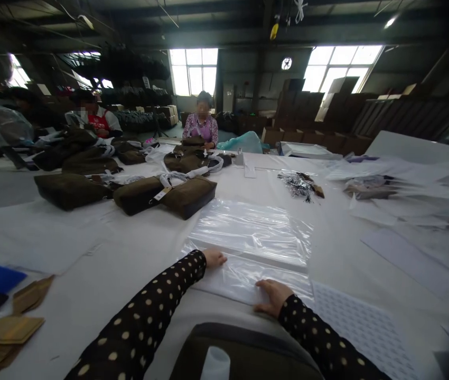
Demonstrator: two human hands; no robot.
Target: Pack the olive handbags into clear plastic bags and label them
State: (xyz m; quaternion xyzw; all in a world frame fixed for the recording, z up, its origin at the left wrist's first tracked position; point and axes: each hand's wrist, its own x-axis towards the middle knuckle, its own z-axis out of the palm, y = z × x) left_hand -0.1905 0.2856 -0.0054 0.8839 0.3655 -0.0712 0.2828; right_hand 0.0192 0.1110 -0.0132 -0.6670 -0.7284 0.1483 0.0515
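Observation:
A stack of clear plastic bags (244,227) lies flat on the white table in front of me, with a folded-looking edge across its nearer part. My left hand (214,257) is at the left side of this plastic, fingers closed together on its near edge. On the right, my right hand (275,296) rests on the near plastic with thumb and fingers apart. A dark olive bag (244,353) with a white wrapped piece (215,364) on it stands closest to me, below both hands. Its lower part is out of frame.
Several dark olive handbags (193,195) lie at the left and centre. Tags with strings (299,184) are right of centre. White paper sheets (407,184) pile at the right; brown paper packets (6,330) lie at the left. A person (201,124) sits across the table.

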